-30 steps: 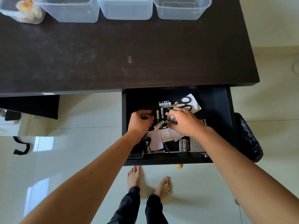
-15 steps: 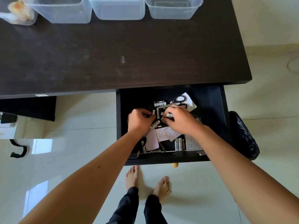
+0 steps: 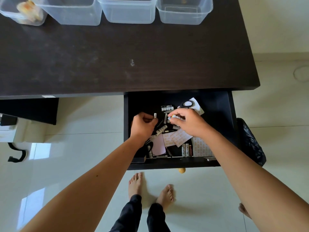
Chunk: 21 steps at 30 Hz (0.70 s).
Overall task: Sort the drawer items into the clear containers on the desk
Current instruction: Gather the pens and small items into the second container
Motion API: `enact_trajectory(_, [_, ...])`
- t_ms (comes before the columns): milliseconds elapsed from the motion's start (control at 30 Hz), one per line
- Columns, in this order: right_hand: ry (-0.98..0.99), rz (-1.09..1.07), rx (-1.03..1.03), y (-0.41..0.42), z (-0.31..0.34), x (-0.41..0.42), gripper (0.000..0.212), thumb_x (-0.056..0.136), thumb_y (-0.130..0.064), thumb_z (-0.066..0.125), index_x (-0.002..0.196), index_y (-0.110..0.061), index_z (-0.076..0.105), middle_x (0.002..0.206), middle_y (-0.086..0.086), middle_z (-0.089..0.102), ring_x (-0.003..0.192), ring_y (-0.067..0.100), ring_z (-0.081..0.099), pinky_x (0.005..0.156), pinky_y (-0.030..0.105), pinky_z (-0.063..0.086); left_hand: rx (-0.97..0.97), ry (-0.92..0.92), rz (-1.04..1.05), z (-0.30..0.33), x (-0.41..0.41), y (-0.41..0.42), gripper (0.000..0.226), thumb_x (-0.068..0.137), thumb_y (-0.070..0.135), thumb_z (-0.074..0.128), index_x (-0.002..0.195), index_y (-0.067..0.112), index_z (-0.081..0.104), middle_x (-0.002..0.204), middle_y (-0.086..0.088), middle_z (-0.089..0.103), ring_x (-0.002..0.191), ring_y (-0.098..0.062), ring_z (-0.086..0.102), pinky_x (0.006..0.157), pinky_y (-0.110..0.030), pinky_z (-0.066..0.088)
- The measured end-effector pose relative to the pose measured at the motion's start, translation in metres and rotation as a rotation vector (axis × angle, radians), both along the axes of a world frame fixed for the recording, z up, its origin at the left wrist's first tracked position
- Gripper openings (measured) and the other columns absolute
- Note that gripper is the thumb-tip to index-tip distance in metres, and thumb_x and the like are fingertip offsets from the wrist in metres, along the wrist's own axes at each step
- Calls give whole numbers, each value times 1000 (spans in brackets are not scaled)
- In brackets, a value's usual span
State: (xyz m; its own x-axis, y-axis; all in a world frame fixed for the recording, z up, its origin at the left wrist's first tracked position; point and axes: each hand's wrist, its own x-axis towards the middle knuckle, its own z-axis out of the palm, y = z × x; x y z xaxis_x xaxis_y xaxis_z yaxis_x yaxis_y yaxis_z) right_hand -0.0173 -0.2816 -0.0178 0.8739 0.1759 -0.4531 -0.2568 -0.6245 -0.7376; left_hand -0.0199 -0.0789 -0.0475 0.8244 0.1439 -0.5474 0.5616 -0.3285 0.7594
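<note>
The dark drawer stands pulled out under the desk. Inside lie loose white batteries, black-handled scissors on white paper, sticker sheets and a pink note. My left hand is curled round a white battery that sticks up from its fingers. My right hand pinches batteries at its fingertips, just right of the left hand. Several clear containers line the far edge of the desk.
The dark desk top lies between the drawer and the containers. The leftmost container holds something yellowish. A black bag hangs right of the drawer. My bare feet stand on the pale tiled floor below.
Both hands have shifted up toward the back of the drawer and come closer together. The left hand now holds a battery upright; the right hand has gathered batteries at its fingertips.
</note>
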Motion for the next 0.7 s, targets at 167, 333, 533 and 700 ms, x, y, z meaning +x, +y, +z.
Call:
enact_trajectory(167, [51,-43,15,-5,-4,-3,17,101,-29,69,117,-26,75,111,-10,75,107,10,71,100,42,58,-2,-12,-57,1,-2,0,34,91,20,77,122,15,65,97,0,72,88,-20,74,79,-36,63])
enact_trajectory(333, [91,-105,60,-7,-3,-5,16,106,-17,60,119,-24,66,103,-3,76,91,12,78,86,48,65,-4,15,-155,2,2,2,28,98,11,63,126,7,64,101,-4,71,88,-21,75,85,-41,64])
enact_trajectory(533, [-6,-14,-128,-1,-5,0,9,97,-25,71,105,-26,74,108,-4,74,100,20,70,88,40,59,164,-4,-350,3,8,-4,26,102,16,52,127,15,57,93,3,63,67,-10,60,43,-9,41])
enact_trajectory(700, [-48,62,-324,6,-13,0,23,91,-31,81,112,-23,77,109,4,71,100,23,66,75,29,44,244,-65,-405,-1,7,-8,32,95,22,71,123,10,62,84,13,57,70,1,54,51,0,40])
